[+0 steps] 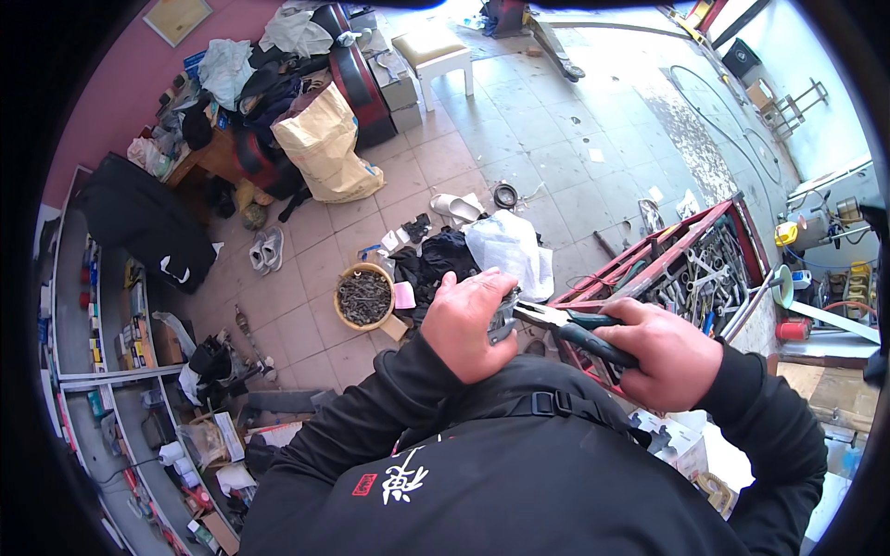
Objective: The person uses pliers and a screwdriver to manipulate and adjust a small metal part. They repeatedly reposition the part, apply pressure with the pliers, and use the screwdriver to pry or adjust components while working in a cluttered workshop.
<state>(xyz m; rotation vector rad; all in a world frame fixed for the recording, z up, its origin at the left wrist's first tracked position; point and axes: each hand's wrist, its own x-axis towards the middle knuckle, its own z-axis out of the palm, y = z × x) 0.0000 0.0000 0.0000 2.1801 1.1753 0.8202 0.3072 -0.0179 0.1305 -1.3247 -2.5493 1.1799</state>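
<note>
My left hand [466, 326] is closed around a small grey metal part [504, 321], most of which my fingers hide. In my right hand [669, 360] are pliers with dark green handles [598, 345], held level in front of my waist. Their metal jaws [534, 313] point left and reach the side of the part. Whether the jaws are clamped on it I cannot tell. Both hands are close together over my lap.
On the tiled floor ahead are a round basket [339, 313] of dark bolts [365, 298], black cloth [438, 259] and a white bag [505, 243]. To the right stands a red tool rack [746, 236] with wrenches [706, 278]. Shelves [102, 378] line the left.
</note>
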